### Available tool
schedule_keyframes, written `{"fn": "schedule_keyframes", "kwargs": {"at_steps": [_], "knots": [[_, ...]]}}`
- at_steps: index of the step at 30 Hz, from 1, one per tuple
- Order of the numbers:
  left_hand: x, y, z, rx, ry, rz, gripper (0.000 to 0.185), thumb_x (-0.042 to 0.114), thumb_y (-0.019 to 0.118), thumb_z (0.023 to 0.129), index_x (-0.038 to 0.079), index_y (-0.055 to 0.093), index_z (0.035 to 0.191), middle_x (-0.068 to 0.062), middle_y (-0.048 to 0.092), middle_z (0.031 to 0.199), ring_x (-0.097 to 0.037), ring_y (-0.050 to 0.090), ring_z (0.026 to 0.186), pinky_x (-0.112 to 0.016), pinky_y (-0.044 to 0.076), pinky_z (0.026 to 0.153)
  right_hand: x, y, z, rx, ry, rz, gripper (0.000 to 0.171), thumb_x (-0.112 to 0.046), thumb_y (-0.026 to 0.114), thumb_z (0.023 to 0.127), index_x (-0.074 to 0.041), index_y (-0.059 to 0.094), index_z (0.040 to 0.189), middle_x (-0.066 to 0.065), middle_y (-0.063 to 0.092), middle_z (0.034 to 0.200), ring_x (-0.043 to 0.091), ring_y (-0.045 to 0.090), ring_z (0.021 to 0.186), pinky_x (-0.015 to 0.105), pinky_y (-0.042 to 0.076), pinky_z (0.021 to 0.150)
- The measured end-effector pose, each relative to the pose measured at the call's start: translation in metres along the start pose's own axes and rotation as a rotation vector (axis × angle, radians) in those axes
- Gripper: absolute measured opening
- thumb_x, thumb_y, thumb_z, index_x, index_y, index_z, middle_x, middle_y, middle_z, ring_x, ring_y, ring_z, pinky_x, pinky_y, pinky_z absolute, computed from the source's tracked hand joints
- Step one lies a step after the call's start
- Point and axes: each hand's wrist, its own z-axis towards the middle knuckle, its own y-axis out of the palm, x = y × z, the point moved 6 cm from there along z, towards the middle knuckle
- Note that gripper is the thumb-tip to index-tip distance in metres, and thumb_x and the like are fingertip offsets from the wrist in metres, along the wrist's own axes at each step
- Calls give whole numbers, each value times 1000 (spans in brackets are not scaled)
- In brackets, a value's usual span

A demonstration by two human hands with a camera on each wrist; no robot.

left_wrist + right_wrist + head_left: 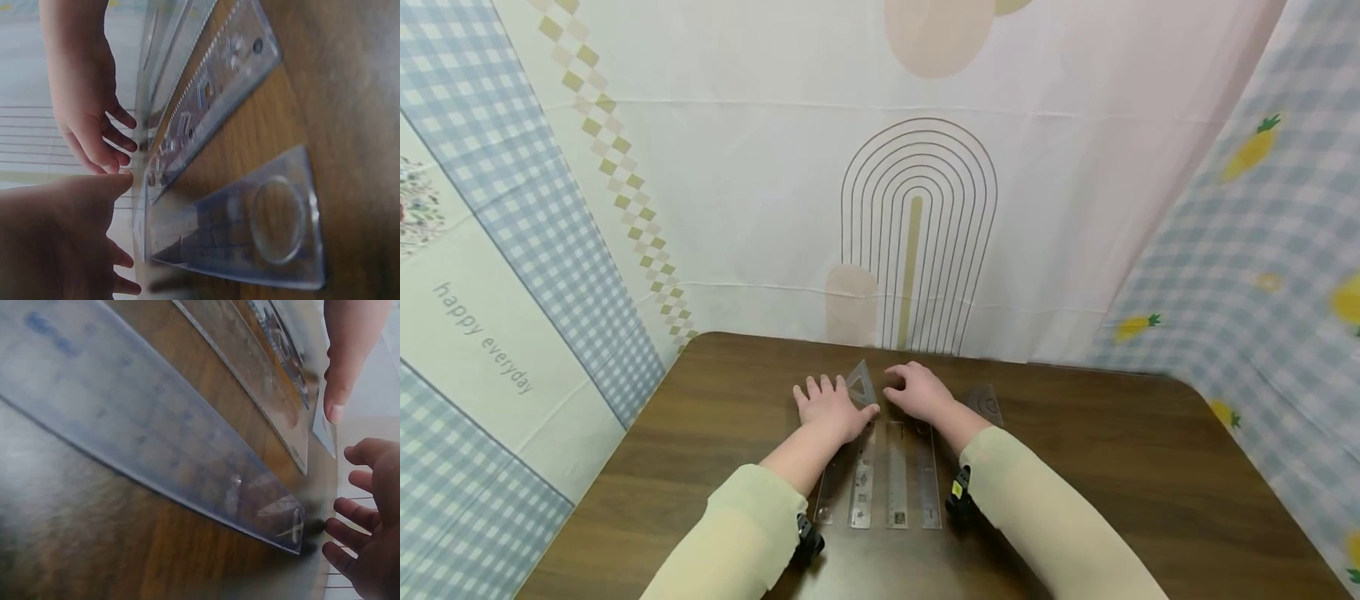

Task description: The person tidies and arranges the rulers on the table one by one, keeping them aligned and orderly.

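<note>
Several clear plastic rulers lie side by side, including a patterned ruler (861,492), a plain ruler (897,487) and a right-hand ruler (930,492). The left-hand ruler (250,219) has a round hole at its near end. Beyond them, a clear set square (867,390) points away from the person. My left hand (831,410) spreads its fingers beside it, with the thumb (335,403) right at its edge and the wrist over the left-hand ruler. To the right of the set square, my right hand (921,392) holds nothing, its fingers loosely bent.
A second clear drawing piece (985,404) lies beyond the right forearm, partly hidden by it. The brown wooden table (1112,467) reaches back to a patterned cloth (760,208), and a checked cloth (1240,333) hangs on the right.
</note>
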Motion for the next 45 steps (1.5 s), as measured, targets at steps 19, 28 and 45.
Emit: {"fn": "schedule_keyframes", "kwargs": {"at_steps": [19,28,45], "knots": [[-2,6,14,-29,0,11,102,80,45,85,12,25,159,-21,18,162,-43,9,149,-64,5,116,-10,11,32,-80,12,-111,54,-41,56,100,-22,47,149,13,38,154,36,35,140,59,28,111],[-1,7,15,-35,-5,33,101,80,45,86,14,24,159,-20,18,162,-42,9,149,-63,5,116,-13,14,39,-111,20,-141,57,-42,54,100,-22,42,153,15,33,157,37,30,143,60,26,112],[-2,9,22,-67,-28,53,101,81,45,85,16,22,160,-19,15,163,-42,6,150,-64,2,116,-20,19,51,-118,26,-164,60,-45,54,99,-25,40,154,15,32,157,37,29,142,58,25,112]]}}
